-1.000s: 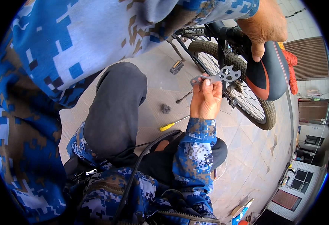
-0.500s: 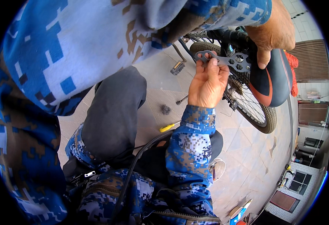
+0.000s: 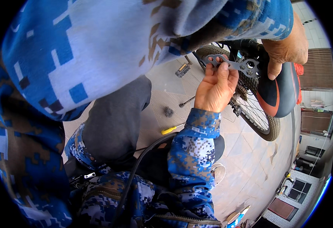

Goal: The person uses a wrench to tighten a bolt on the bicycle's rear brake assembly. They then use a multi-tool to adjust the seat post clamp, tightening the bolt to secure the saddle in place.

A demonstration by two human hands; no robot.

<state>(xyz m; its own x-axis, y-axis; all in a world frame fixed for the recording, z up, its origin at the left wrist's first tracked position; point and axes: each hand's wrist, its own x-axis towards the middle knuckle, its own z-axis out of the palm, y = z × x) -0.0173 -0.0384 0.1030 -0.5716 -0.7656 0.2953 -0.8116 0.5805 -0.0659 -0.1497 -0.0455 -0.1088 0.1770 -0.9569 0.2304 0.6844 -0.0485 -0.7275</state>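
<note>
My right hand (image 3: 216,85), palm up, pinches a flat grey multi-hole bicycle spanner (image 3: 233,65) between thumb and fingers. The spanner's wider end reaches to the bicycle just below the saddle, over a nut or bolt showing in one hole; whether it is seated cannot be told. My left arm crosses the top of the view, and my left hand (image 3: 287,47) grips the black and orange saddle (image 3: 282,93) with its thumb pressed on top. Its other fingers are mostly hidden. Below the saddle shows the bicycle's rear wheel (image 3: 273,127).
A yellow-handled screwdriver (image 3: 169,130), a dark fuzzy clump (image 3: 168,111) and a black-ended rod (image 3: 186,102) lie on the tiled floor. A pedal (image 3: 182,70) sticks out left of the wheel. My bent knee (image 3: 121,110) is at the left. Red cloth (image 3: 299,70) shows behind the saddle.
The bicycle, both hands and the spanner sit slightly lower and further right in the view. Both grips stay the same.
</note>
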